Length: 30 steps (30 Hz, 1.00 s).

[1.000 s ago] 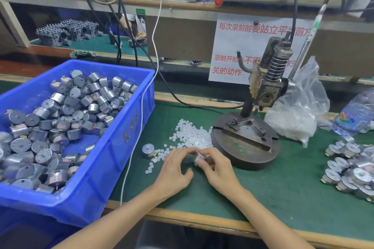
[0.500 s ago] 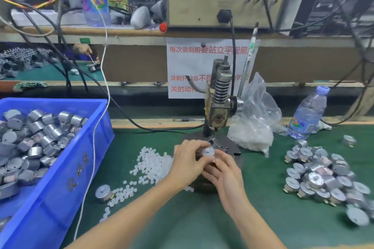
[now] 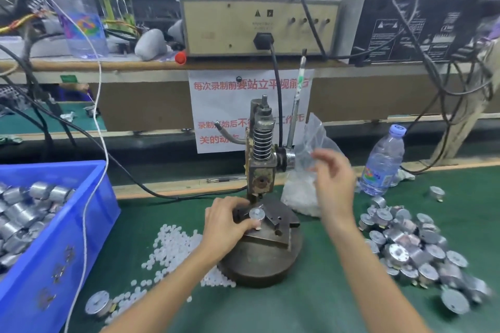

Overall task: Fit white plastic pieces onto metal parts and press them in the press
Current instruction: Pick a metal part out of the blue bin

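A small hand press (image 3: 261,167) stands on a round iron base (image 3: 266,259) at the middle of the green bench. On its fixture sits a round metal part (image 3: 257,214) with a white piece on top. My left hand (image 3: 226,224) grips that part, fingers curled round its side. My right hand (image 3: 334,184) is raised in the air right of the press, fingers loosely bent and holding nothing, just below the press lever (image 3: 296,113). Loose white plastic pieces (image 3: 176,247) lie left of the base.
A blue bin (image 3: 67,249) of metal parts stands at the left, with a white cable (image 3: 94,170) across it. Several metal parts (image 3: 416,249) are piled at the right. A plastic bag (image 3: 305,192) and a water bottle (image 3: 382,162) stand behind. One metal part (image 3: 98,305) lies near the front.
The view swung up and right. Both hands carried the metal part from the bench onto the press fixture. My right hand then let go and rose toward the lever.
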{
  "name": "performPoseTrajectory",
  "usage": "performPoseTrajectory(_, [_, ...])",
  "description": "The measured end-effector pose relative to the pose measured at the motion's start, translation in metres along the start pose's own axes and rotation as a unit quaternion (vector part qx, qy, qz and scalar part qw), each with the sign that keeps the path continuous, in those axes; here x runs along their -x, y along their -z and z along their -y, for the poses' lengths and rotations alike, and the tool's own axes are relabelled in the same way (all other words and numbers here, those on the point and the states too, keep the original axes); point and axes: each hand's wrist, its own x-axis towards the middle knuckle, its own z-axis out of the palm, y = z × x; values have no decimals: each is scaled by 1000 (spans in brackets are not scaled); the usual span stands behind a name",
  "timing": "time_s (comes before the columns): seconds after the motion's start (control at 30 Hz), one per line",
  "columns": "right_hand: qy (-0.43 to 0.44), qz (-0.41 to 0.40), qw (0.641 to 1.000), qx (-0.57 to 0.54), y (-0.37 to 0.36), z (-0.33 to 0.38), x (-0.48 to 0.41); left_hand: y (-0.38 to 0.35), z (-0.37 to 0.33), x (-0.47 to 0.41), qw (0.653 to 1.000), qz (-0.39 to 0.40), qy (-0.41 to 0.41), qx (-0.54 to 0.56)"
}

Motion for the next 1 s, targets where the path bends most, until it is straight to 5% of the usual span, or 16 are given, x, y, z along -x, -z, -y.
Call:
performPoseTrajectory(0.07, [63, -16, 998, -8, -2, 36, -47, -1, -1, 1, 1000, 14, -18, -18])
performPoseTrajectory(0.23, [2, 169, 985, -25, -30, 89, -104, -4, -3, 4, 1000, -9, -11, 6])
performPoseTrajectory(0.5, [183, 39, 971, -147, -7, 58, -13, -9, 1, 5, 1000, -20, -17, -3])
performPoseTrajectory(1.0, [250, -72, 958, -122, -22, 38, 13, -13, 5, 4, 999, -21, -24, -28])
